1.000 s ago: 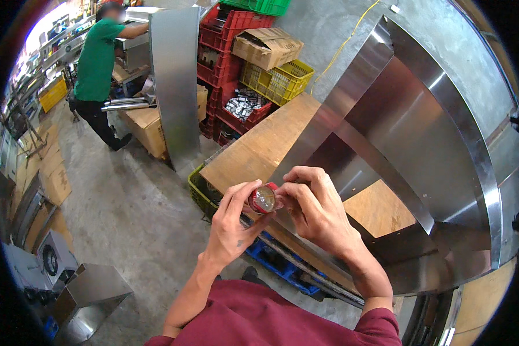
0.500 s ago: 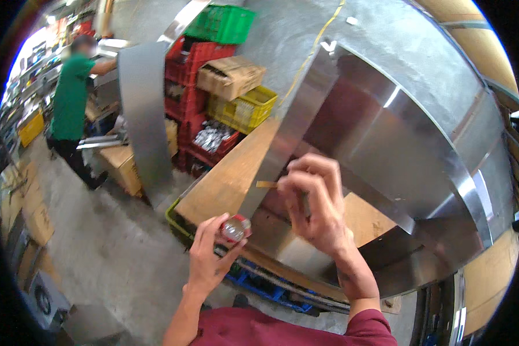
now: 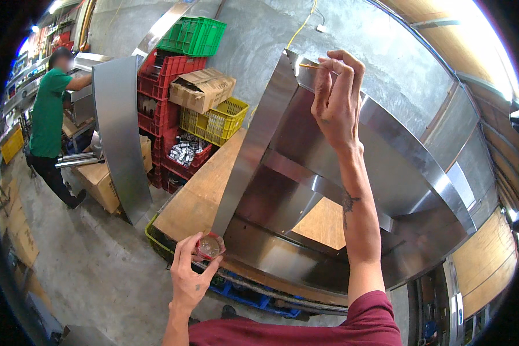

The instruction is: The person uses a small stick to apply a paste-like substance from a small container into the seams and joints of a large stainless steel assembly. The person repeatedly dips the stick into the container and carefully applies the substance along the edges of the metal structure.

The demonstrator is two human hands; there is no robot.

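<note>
One small round container (image 3: 210, 247), red outside, looks greyish-tan inside.

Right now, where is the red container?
In the head view, the red container is low, left of centre, held in the left hand, appearing beside the lower left corner of the metal frame.

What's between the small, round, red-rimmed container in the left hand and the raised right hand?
In the head view, a large, shiny grey metal frame spans the stretch between the container and the right hand.
</note>
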